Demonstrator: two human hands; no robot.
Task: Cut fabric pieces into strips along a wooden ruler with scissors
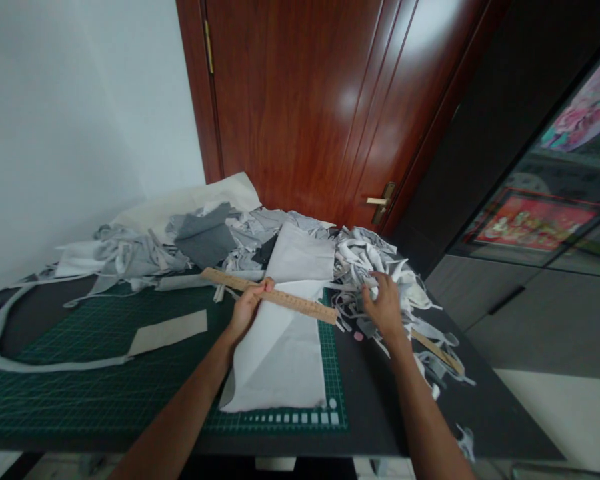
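Note:
My left hand (pixel 249 309) is closed around a wooden ruler (pixel 300 304), which lies slantwise across white fabric (pixel 290 360). The fabric is folded and spreads over the right part of a green cutting mat (pixel 110 393). My right hand (pixel 384 305) hovers at a heap of white and grey fabric scraps (pixel 365 253), thumb and fingers apart, and no object shows in it. A small pink piece (pixel 359 336) lies on the dark table near that hand. Part of a second wooden strip (pixel 437 351) shows among the scraps to its right.
A light fabric rectangle (pixel 169 332) and a long pale strip (pixel 60 367) lie on the mat's left. Behind are grey scraps (pixel 205 233) and cream cloth (pixel 230 190). A wooden door (pixel 290 100) stands beyond the table, with a dark cabinet (pixel 530 313) at right.

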